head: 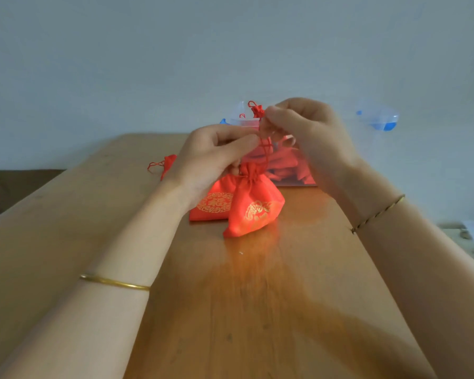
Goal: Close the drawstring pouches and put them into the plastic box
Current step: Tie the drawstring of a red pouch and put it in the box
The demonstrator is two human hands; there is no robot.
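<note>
- Wooden table (257, 296) is my work surface. The pouches sit in the middle of it, so there's little reaching to do.
- Clear plastic box (290, 173) is right behind my hands with red pouches already inside. Its lid (378, 117) is off to the right, so the drop-in path looks open.
- The pouch I'm closing (253, 206) hangs tilted below my hands with its neck bunched up. Can't tell if its bottom corner touches the table.
- A flat pouch (212, 205) lies just behind it, and another pouch (168, 162) sits further left, mostly hidden by my wrist. I reckon those are next.
- Left hand (211, 157) has its fingers curled, thumb and forefinger pinching the drawstring (263, 149) low, above the neck.
- Right hand (304, 129) pinches the same cord up high, by the knot (257, 110).
- Tip: hold the low pinch steady as an anchor and pull up with the high one, so the fabric gathers evenly rather than lopsided.
- Cinch it fully before letting go. Satin-looking fabric probably slips back open, and a loose cord could snag on the box rim.
</note>
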